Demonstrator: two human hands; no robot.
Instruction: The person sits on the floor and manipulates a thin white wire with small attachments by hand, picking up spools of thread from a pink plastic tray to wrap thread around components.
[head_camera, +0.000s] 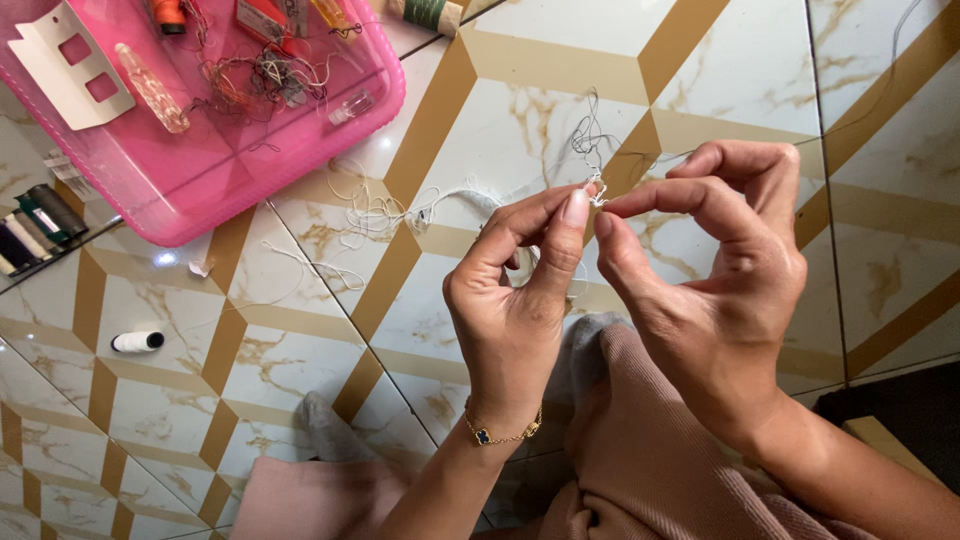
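Between my two hands sits a small knot of white thread (597, 190), pinched from both sides. Left hand (515, 300): thumb and forefinger closed on the knot's near side, other fingers curled. Right hand (715, 270): thumb and forefinger tips closed on its far side, rest arched clear. Both grips are fingertip-only.

Loose loops stick up just above the knot, and a long tail of the same thread runs away from it to the left across the tiled floor (520, 110), ending in a messy coil near the pink tray (250, 190).

Risks, as I judge them: pulling apart too hard could tighten the knot or snap the thread; the tail may snag on its own coil and jerk the knot out of my fingertips; thin thread slips easily from so light a pinch. A white spool (137, 342), well left of the knot and below the tray, lies on its side and could roll if the tail drags it.
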